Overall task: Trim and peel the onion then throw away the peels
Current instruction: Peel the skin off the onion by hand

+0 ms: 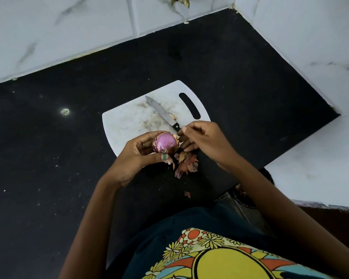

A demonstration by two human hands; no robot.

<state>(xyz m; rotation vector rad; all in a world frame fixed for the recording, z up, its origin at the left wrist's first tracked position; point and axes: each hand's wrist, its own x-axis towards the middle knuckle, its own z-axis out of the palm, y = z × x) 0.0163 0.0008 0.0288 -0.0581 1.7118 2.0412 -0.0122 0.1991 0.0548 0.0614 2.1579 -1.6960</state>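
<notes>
My left hand (137,158) grips a purple onion (165,143) just above the near edge of a white cutting board (127,125). Much of the onion's skin is off, with brown shreds still clinging at its right side and bottom. My right hand (201,141) pinches a strip of skin at the onion's right side. A pile of brown and reddish peels (186,163) lies on the black counter just below the onion. A knife (162,113) with a black handle lies on the board, tip pointing away to the left.
The black counter (69,158) runs into a corner of white marble-patterned tile walls (69,27). A single peel scrap (187,194) lies nearer the counter's front edge. A small piece of onion (172,116) rests beside the knife blade.
</notes>
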